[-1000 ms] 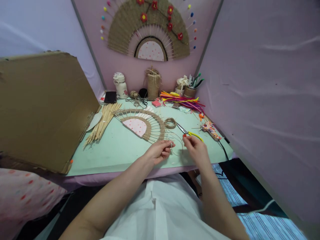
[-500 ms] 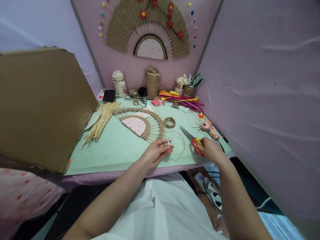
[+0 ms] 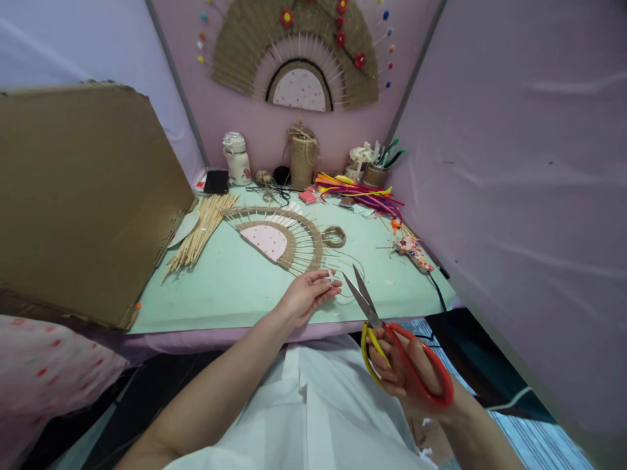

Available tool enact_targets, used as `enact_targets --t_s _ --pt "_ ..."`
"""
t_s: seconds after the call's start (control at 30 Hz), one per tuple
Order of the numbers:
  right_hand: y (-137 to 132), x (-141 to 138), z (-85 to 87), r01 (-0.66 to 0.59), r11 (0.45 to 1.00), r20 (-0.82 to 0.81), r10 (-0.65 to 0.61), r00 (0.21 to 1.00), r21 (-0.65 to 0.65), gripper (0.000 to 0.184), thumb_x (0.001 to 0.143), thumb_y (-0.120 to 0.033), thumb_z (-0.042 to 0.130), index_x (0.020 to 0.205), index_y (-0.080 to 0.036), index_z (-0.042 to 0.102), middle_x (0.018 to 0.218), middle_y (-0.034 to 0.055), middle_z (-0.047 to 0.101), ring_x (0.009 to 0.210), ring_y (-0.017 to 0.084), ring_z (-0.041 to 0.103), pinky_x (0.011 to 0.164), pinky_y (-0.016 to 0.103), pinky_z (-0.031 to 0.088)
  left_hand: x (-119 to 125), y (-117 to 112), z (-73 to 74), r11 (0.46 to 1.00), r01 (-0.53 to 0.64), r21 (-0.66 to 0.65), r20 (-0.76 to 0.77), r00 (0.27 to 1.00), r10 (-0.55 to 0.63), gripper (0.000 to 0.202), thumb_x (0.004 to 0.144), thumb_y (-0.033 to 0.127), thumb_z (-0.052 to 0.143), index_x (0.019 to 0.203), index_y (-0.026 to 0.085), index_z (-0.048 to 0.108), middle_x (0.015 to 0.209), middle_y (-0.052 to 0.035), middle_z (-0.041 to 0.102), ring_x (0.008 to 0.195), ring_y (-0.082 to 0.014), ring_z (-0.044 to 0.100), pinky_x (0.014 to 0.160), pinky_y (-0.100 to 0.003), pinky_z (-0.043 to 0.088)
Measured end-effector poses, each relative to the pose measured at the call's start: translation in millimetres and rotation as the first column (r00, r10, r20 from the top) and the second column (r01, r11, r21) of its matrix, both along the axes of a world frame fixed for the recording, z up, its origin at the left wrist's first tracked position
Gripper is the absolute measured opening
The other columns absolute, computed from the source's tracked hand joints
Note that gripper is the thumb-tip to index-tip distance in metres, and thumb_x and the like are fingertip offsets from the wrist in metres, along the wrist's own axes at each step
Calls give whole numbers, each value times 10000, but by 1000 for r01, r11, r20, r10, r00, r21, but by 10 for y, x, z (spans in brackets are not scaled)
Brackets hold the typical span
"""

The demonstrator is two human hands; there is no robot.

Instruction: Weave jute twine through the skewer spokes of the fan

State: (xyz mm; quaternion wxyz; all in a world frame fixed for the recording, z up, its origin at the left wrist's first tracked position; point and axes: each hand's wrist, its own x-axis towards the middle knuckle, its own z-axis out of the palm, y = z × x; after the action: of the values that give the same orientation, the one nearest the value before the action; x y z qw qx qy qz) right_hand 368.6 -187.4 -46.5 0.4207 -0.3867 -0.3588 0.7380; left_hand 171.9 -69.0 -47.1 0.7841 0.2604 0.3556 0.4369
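Note:
My right hand [image 3: 409,372] grips red and yellow handled scissors [image 3: 386,329], blades apart and pointing up-left towards a thin jute twine strand [image 3: 350,261]. My left hand [image 3: 308,295] rests at the front of the green table [image 3: 235,287], fingers pinched on the end of that twine. Just beyond it lies a half-woven fan of sticks and jute [image 3: 281,235] with a pink dotted centre, and a small twine coil [image 3: 334,235] sits at its right.
A large cardboard sheet [image 3: 83,196] leans at the left. A bundle of bamboo sticks [image 3: 200,232] lies beside it. Coloured pipe cleaners [image 3: 357,192], a white jar [image 3: 236,158], a twine-wrapped pot [image 3: 302,156] and a pen cup [image 3: 376,171] line the back. A finished fan [image 3: 298,55] hangs on the wall.
My right hand reached right to the scissors on the table, picked them up and brought them back towards me with blades apart. My left hand stayed pinched on the twine.

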Motion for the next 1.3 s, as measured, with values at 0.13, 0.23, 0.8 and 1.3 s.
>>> enact_targets --t_s 0.13,0.23,0.8,1.3 --pt "-55 -32 48 -78 982 -144 54 988 -171 488 722 -606 607 966 -187 558 676 4 401 519 68 262 402 188 180 3 1 13 1000 -3 5 22 1000 3 149 799 37 580 940 70 617 851 -115 694 714 -115 667 718 -202 546" --pt "-61 -34 48 -106 974 -171 72 983 -199 490 698 -604 635 940 -187 548 672 2 407 508 57 240 397 183 151 3 3 21 1000 1 2 20 1000 -1 178 785 50 608 961 73 624 871 -116 697 708 -110 662 720 -209 548" --pt "-4 -22 -41 -150 958 -240 91 967 -242 486 723 -621 603 974 -216 504 674 -19 412 516 54 285 407 162 175 3 6 -48 1000 -14 24 38 999 13 211 788 59 601 998 82 615 877 -114 701 764 -120 668 753 -214 540" --pt "-23 -17 -92 -156 959 -266 90 960 -239 470 748 -604 588 991 -210 506 707 -8 445 528 50 314 410 162 189 6 8 -55 999 -27 21 7 1000 27 231 781 71 612 1010 95 608 880 -115 703 797 -129 669 772 -222 533"
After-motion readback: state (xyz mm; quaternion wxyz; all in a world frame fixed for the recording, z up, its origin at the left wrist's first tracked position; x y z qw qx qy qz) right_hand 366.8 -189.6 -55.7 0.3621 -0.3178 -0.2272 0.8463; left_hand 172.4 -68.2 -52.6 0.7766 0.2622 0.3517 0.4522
